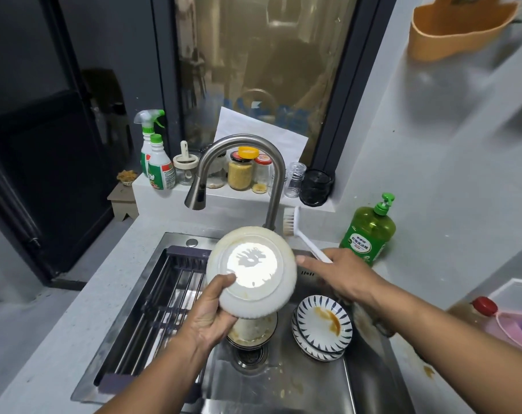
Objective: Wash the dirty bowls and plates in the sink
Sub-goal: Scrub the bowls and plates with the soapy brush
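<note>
My left hand [212, 312] grips a white plate [251, 271] by its lower left rim and holds it tilted above the sink [298, 392], glossy face towards me. Its rim looks yellow-stained. My right hand [334, 271] is just right of the plate, at the sink's back edge. The white handle of a dish brush [295, 227] runs between its thumb and forefinger, and its other fingers are hidden. Blue-patterned bowls [322, 327] smeared with brown sauce are stacked in the sink. More dirty dishes [253, 331] lie under the held plate, by the drain [249, 355].
A steel faucet [238, 147] arches over the sink. A dark drying rack [170, 297] fills the sink's left side. Green dish soap [368, 231] stands at the back right. Spray bottles [155, 159] and jars [240, 171] line the sill. A red-capped bottle [485, 306] and pink bag sit at the right.
</note>
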